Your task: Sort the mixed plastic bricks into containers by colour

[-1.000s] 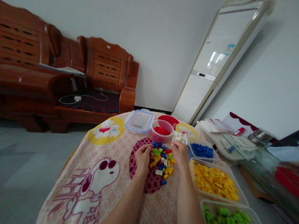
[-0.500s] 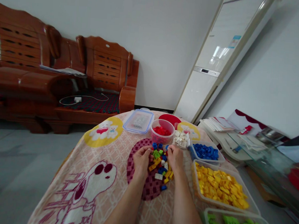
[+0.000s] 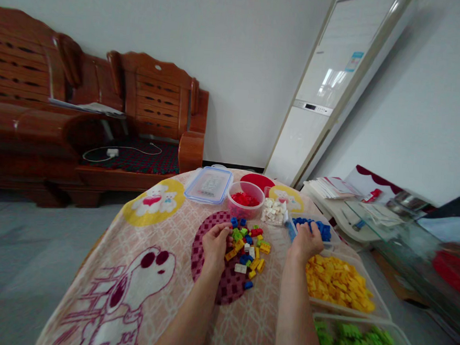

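Note:
A small pile of mixed toy bricks (image 3: 248, 245) in several colours lies on a patterned cloth (image 3: 156, 272). My left hand (image 3: 215, 242) rests at the pile's left edge with its fingers curled on the bricks; what it grips, if anything, is too small to make out. My right hand (image 3: 306, 241) is off to the right, over the near edge of the clear tub of blue bricks (image 3: 320, 230). Its fingers are bent down over the tub and what they hold is hidden.
A round tub of red bricks (image 3: 246, 201), a red lid (image 3: 258, 180), a clear lid (image 3: 208, 184) and a tub of white bricks (image 3: 274, 211) stand behind the pile. Tubs of yellow bricks (image 3: 338, 285) and green bricks (image 3: 355, 344) line the right. A wooden sofa (image 3: 80, 114) stands beyond.
My right hand has left the pile and moved right to the tub of blue bricks. My left hand stays at the pile's left edge. The view has shifted slightly.

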The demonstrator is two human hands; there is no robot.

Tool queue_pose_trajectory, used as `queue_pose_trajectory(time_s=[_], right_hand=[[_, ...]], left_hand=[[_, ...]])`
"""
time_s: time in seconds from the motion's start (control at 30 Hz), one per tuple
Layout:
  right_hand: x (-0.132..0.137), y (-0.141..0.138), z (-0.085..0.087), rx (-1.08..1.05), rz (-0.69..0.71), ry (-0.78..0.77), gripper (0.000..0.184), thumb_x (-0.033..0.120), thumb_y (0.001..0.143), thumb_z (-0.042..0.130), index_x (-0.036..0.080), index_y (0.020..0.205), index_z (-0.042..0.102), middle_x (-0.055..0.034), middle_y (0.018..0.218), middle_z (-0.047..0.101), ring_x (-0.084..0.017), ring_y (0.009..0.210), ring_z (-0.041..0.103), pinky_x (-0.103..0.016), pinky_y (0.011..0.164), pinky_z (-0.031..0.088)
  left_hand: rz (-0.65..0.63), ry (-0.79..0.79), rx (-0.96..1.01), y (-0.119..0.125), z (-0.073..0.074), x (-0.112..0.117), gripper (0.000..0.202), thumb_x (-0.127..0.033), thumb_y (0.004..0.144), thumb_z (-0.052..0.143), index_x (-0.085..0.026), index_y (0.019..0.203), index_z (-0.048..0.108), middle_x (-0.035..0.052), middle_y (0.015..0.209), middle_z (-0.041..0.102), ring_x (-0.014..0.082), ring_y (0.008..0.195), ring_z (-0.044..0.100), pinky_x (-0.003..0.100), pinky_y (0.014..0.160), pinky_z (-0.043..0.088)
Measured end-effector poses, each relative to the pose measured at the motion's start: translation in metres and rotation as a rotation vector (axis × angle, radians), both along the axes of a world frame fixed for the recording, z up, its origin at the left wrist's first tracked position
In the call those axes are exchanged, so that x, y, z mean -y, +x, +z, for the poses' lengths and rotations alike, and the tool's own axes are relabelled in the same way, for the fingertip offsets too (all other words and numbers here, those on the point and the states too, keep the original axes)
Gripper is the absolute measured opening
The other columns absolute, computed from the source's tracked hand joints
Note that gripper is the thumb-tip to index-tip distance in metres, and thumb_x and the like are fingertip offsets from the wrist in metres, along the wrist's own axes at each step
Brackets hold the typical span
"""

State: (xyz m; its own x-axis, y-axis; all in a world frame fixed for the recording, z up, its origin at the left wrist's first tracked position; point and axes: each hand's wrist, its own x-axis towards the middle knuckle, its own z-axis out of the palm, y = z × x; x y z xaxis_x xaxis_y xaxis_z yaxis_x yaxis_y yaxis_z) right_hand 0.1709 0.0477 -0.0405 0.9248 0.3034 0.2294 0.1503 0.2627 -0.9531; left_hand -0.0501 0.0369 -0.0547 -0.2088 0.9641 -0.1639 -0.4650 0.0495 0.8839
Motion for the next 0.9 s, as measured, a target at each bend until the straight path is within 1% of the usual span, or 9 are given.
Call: queue_pose_trajectory(time_s=[0.1, 0.2, 0.27, 0.33, 0.4, 0.5, 0.57, 0.67, 0.9], right_hand=[[0.004, 0.004, 0.004, 0.082, -0.035, -0.015, 0.063, 0.026, 0.066, 0.057, 0.007, 0.126, 0.059, -0.0173, 0.130, 0.061, -0.027, 0.113, 0.064, -0.039, 0.095, 0.053], [0.010, -0.007, 0.014, 0.248, 0.045, -0.125, 0.047, 0.028, 0.069, 0.054, 0.008, 0.108, 0.071, -0.0161, 0.115, 0.069, -0.026, 0.101, 0.068, -0.039, 0.092, 0.053], [0.012, -0.021, 0.020, 0.360, 0.169, -0.204, 0.038, 0.033, 0.073, 0.053, 0.011, 0.095, 0.075, -0.0131, 0.097, 0.074, -0.026, 0.090, 0.070, -0.037, 0.086, 0.055], [0.010, -0.037, 0.021, 0.462, 0.329, -0.256, 0.036, 0.037, 0.075, 0.053, 0.013, 0.090, 0.076, -0.0105, 0.087, 0.075, -0.025, 0.083, 0.070, -0.035, 0.080, 0.055], [0.006, -0.055, 0.015, 0.569, 0.503, -0.290, 0.035, 0.037, 0.079, 0.052, 0.016, 0.092, 0.077, -0.0091, 0.088, 0.076, -0.023, 0.083, 0.069, -0.034, 0.080, 0.055], [-0.003, -0.077, -0.004, 0.770, 0.655, -0.302, 0.034, 0.030, 0.085, 0.046, 0.018, 0.095, 0.076, -0.0095, 0.098, 0.075, -0.022, 0.093, 0.068, -0.034, 0.090, 0.051], [-0.007, -0.086, -0.017, 0.890, 0.691, -0.352, 0.032, 0.024, 0.085, 0.047, 0.018, 0.097, 0.076, -0.0120, 0.107, 0.073, -0.022, 0.103, 0.065, -0.037, 0.098, 0.047], [-0.009, -0.092, -0.029, 1.025, 0.703, -0.463, 0.030, 0.021, 0.088, 0.048, 0.019, 0.101, 0.075, -0.0132, 0.115, 0.069, -0.022, 0.110, 0.061, -0.038, 0.101, 0.044], [-0.004, -0.092, -0.024, 1.189, 0.689, -0.688, 0.029, 0.024, 0.093, 0.048, 0.020, 0.104, 0.074, -0.0118, 0.103, 0.069, -0.022, 0.098, 0.061, -0.034, 0.094, 0.043]], left_hand=[[0.006, -0.004, -0.003, 0.000, 0.001, 0.000, 0.029, -0.029, 0.063, 0.069, -0.011, 0.086, 0.073, -0.0001, 0.066, 0.065, 0.0078, 0.048, 0.053, 0.019, 0.045, 0.041], [0.030, 0.008, -0.033, 0.000, 0.003, 0.001, 0.027, -0.030, 0.066, 0.067, -0.012, 0.085, 0.072, 0.0001, 0.066, 0.065, 0.0077, 0.047, 0.052, 0.019, 0.045, 0.040], [0.051, 0.021, -0.066, 0.000, 0.003, 0.002, 0.026, -0.030, 0.067, 0.065, -0.012, 0.085, 0.072, 0.0002, 0.066, 0.065, 0.0079, 0.047, 0.052, 0.019, 0.045, 0.040], [0.073, 0.025, -0.090, 0.001, 0.003, 0.002, 0.027, -0.029, 0.068, 0.064, -0.013, 0.086, 0.073, 0.0001, 0.065, 0.065, 0.0086, 0.048, 0.053, 0.019, 0.046, 0.041], [0.088, 0.028, -0.107, 0.000, 0.001, 0.001, 0.027, -0.029, 0.068, 0.063, -0.013, 0.087, 0.073, 0.0002, 0.064, 0.065, 0.0092, 0.049, 0.053, 0.020, 0.047, 0.042], [0.097, 0.038, -0.131, 0.000, -0.003, -0.001, 0.028, -0.028, 0.068, 0.063, -0.013, 0.088, 0.073, -0.0001, 0.063, 0.065, 0.0099, 0.050, 0.054, 0.020, 0.049, 0.044], [0.094, 0.034, -0.138, -0.001, -0.005, -0.002, 0.028, -0.028, 0.068, 0.063, -0.013, 0.089, 0.073, -0.0002, 0.061, 0.064, 0.0105, 0.051, 0.055, 0.021, 0.049, 0.045], [0.080, 0.027, -0.125, -0.001, -0.008, -0.004, 0.029, -0.029, 0.068, 0.064, -0.012, 0.089, 0.073, 0.0006, 0.062, 0.065, 0.0107, 0.052, 0.057, 0.021, 0.050, 0.045], [0.066, 0.023, -0.090, 0.000, -0.002, -0.001, 0.026, -0.027, 0.066, 0.064, -0.012, 0.085, 0.073, 0.0009, 0.064, 0.065, 0.0095, 0.052, 0.055, 0.020, 0.050, 0.045]])
